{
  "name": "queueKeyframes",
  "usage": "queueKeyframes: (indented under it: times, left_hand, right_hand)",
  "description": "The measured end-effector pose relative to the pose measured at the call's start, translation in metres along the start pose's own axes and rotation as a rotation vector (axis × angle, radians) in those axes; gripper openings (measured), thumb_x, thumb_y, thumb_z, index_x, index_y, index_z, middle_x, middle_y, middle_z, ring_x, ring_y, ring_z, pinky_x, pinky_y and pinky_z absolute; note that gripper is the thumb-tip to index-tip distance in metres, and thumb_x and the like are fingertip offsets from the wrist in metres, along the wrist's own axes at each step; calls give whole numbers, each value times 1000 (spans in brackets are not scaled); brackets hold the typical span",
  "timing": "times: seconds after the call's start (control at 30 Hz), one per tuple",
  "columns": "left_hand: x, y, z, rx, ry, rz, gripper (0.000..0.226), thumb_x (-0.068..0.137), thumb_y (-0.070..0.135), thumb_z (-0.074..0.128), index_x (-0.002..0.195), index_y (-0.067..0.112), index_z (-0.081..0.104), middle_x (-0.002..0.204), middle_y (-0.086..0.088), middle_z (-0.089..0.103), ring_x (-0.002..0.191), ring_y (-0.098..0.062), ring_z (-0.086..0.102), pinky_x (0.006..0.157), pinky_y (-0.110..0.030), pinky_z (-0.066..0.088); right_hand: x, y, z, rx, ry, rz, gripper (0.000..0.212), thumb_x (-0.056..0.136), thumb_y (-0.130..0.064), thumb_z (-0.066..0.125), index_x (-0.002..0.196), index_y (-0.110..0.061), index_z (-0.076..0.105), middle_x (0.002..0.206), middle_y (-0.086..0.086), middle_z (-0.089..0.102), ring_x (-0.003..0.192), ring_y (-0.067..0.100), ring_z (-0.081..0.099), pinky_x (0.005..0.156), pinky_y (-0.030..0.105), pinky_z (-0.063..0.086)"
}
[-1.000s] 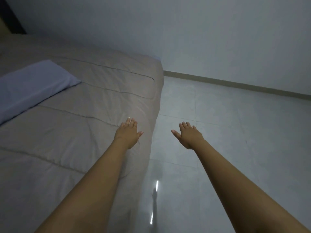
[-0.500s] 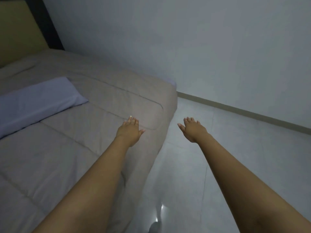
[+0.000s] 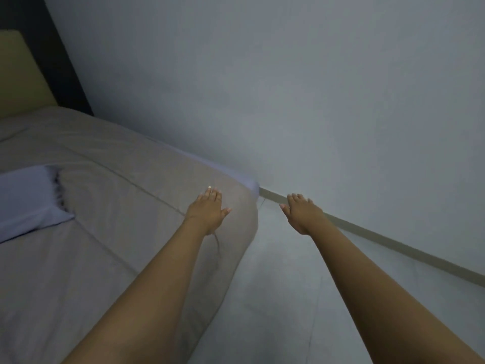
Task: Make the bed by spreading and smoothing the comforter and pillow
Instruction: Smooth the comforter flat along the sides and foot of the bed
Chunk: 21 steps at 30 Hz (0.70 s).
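Observation:
A beige quilted comforter (image 3: 99, 232) covers the bed on the left and hangs over its right side. A pale lilac pillow (image 3: 25, 200) lies on it at the left edge of view. My left hand (image 3: 208, 212) is flat, palm down, fingers together, over the comforter near the bed's far right corner. My right hand (image 3: 301, 212) is stretched out flat, palm down, in the air above the floor to the right of the bed. Neither hand holds anything.
A light tiled floor (image 3: 301, 298) runs along the right of the bed. A plain wall (image 3: 288, 88) with a beige baseboard (image 3: 380, 240) stands close behind. A tan headboard (image 3: 21, 74) with a dark frame is at the top left.
The view has swung up and left towards the bed's far corner and the headboard. Both outstretched hands have moved along the bed's edge to that corner; the pillow has slid towards the left edge of view.

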<state>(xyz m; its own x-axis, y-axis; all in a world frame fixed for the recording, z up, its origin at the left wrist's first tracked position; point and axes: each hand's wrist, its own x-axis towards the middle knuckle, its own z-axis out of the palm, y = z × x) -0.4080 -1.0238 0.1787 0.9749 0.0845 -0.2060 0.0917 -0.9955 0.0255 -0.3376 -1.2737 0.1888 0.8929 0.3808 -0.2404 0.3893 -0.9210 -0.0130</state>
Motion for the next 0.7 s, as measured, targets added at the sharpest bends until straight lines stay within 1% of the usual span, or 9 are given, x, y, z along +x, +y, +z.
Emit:
queueKeyframes:
  times: [0.07,0.17,0.3,0.37,0.47,0.7]
  left_hand:
    - [46,13,-9,-30,-11,-55,68,103,46,19,153,3,6,162,-11,2,150,-23,-2,120,-37,5]
    - [117,26,-25,-41,16,-121,67,103,45,18,153,2,5,162,-11,2,150,-24,-2,121,-37,5]
    - [192,30,-35,-65,1,-197,67,103,45,17,153,2,5,162,-11,2,150,-24,-2,121,-36,5]
    - [228,21,-36,-79,-28,-262,67,103,45,17,153,2,5,162,-12,3,150,-24,-2,121,-37,6]
    - [290,-6,-40,-121,-20,-348,68,103,46,18,153,2,5,162,-13,2,150,-24,-1,120,-38,8]
    - [446,-62,-77,-190,14,-485,67,103,46,17,153,3,3,162,-12,0,150,-24,-2,121,-37,5]
  right_hand:
    - [47,27,-15,-21,-34,-49,59,103,-39,14,150,-3,15,158,11,16,147,24,11,119,40,10]
    - [129,62,-42,-58,14,-119,58,103,-38,14,148,-3,19,157,12,20,146,25,16,118,40,13]
    - [229,84,-60,-60,-20,-215,58,103,-39,14,149,-3,19,157,13,20,146,25,16,117,41,13]
    - [281,84,-67,-71,-41,-267,59,103,-40,14,149,-3,17,158,12,18,146,24,14,118,40,11]
    - [361,74,-84,-72,-59,-353,59,104,-39,14,151,-3,13,159,12,14,147,24,10,119,39,8]
    - [543,43,-141,-96,-52,-489,61,103,-43,13,151,-4,13,159,12,14,147,24,11,119,39,8]
